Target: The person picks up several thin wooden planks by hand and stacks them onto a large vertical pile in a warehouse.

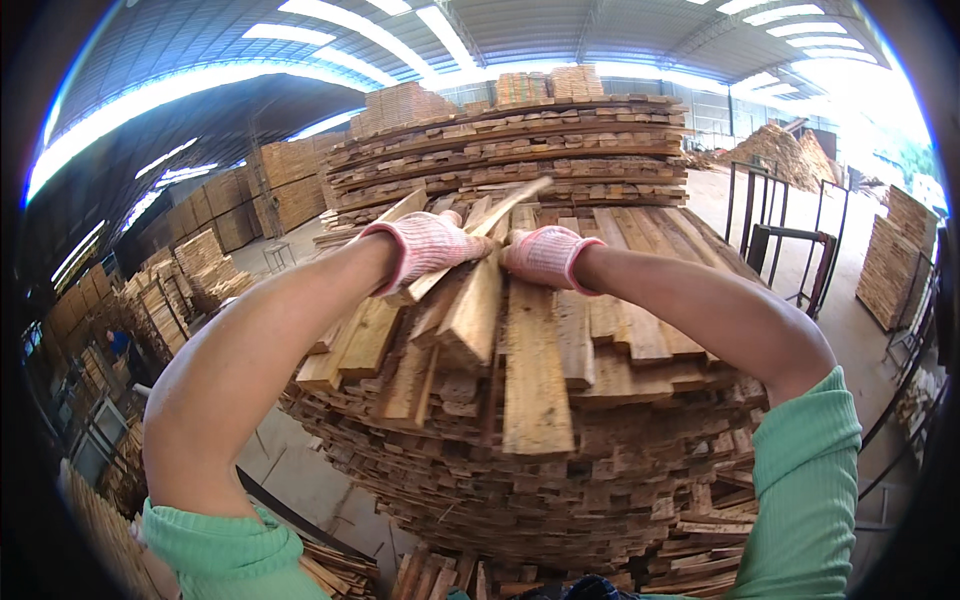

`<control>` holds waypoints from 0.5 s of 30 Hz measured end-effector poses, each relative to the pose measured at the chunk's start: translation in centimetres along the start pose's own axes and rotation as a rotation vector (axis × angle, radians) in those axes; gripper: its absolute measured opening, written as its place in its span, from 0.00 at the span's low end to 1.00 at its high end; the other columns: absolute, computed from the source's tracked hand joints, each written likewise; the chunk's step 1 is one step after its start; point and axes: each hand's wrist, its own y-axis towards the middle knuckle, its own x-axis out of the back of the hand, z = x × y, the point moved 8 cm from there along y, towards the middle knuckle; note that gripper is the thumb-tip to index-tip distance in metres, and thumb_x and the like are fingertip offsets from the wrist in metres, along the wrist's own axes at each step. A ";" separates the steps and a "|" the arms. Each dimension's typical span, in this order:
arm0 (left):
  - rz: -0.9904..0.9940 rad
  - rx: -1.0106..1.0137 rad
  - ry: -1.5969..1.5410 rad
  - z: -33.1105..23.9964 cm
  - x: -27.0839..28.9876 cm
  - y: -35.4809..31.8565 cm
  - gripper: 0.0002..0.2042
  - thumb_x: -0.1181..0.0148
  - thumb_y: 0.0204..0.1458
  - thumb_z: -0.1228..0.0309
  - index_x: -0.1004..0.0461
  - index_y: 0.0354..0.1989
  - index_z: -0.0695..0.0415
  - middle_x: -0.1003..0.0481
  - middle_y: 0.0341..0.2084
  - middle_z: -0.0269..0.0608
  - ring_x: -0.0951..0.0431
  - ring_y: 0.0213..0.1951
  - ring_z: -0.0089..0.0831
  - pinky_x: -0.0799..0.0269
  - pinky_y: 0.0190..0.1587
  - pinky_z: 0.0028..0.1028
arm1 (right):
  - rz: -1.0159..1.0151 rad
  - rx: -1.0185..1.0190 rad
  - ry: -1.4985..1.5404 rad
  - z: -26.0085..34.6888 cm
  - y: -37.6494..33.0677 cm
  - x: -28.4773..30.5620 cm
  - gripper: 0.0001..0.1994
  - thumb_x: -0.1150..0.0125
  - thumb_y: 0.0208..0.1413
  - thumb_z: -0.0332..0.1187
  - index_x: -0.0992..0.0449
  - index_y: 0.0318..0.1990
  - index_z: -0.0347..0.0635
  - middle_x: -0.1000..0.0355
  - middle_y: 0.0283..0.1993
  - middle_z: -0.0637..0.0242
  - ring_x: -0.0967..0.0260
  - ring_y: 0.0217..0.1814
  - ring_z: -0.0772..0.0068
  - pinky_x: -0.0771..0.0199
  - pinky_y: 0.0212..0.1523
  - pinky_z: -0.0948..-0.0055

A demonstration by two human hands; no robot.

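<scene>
Both gloved hands meet over the near pile: the left hand (430,247) is curled round a slat (519,207) that slants away to the right, its blurred far end reaching past the gloves; the right hand (548,257) sits just beside it, fingers bent, though whether they pinch the slat or only press the wood below cannot be told. Judging by its look, the slat should be light, stiff and hard to break, with rough sawn faces that grip well enough but may splinter; the best hold would be across its edges, a hand toward each end to keep it level. Under it lie loose boards (536,370) of uneven width and length, their near ends jutting at different points, a thick board (470,318) tilted among them. They cap a deep pile (540,490) of stacked wood, rather uneven as a surface. Beyond stands a back stack (510,150) in level layers. Around it is a large shed with a ribbed roof (540,35) and bright skylights, a pale floor (855,345), dark metal frames (795,235) and a scrap heap (768,155) to the right.
</scene>
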 end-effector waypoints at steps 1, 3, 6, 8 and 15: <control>0.000 0.003 0.001 0.1 0.0 -0.4 0.44 0.50 0.55 0.38 0.44 0.70 0.63 0.37 0.65 0.57 0.35 0.66 0.47 0.38 0.66 0.37 | -0.012 0.039 -0.017 0.0 0.5 -0.3 0.14 0.51 0.59 0.32 0.21 0.41 0.31 0.22 0.44 0.45 0.22 0.47 0.49 0.22 0.46 0.55; 0.022 -0.025 0.098 0.8 -0.1 -1.0 0.42 0.48 0.55 0.41 0.41 0.68 0.64 0.34 0.63 0.58 0.33 0.64 0.47 0.37 0.64 0.38 | 0.003 -0.030 0.065 -0.6 0.6 -0.8 0.11 0.48 0.56 0.27 0.21 0.43 0.37 0.23 0.40 0.47 0.22 0.43 0.48 0.21 0.42 0.57; 0.040 -0.091 0.163 2.3 -0.4 -0.2 0.38 0.47 0.56 0.44 0.37 0.65 0.65 0.30 0.59 0.59 0.30 0.61 0.48 0.34 0.61 0.39 | 0.094 -0.129 0.126 -0.6 0.8 -0.5 0.10 0.44 0.54 0.25 0.20 0.41 0.45 0.24 0.41 0.51 0.22 0.43 0.51 0.22 0.40 0.59; 0.086 -0.065 -0.077 3.2 -0.4 -0.4 0.36 0.47 0.57 0.46 0.35 0.63 0.65 0.30 0.58 0.58 0.29 0.59 0.47 0.33 0.61 0.39 | 0.195 -0.258 0.194 -0.9 0.0 0.2 0.10 0.43 0.53 0.24 0.20 0.41 0.44 0.24 0.42 0.52 0.22 0.44 0.52 0.22 0.43 0.58; 0.137 0.081 -0.358 4.8 0.1 -2.1 0.31 0.48 0.61 0.51 0.38 0.67 0.59 0.27 0.56 0.57 0.26 0.56 0.42 0.32 0.61 0.40 | -0.031 -0.815 0.786 -7.5 -0.5 0.1 0.17 0.44 0.60 0.36 0.24 0.53 0.38 0.22 0.44 0.56 0.21 0.44 0.60 0.20 0.45 0.65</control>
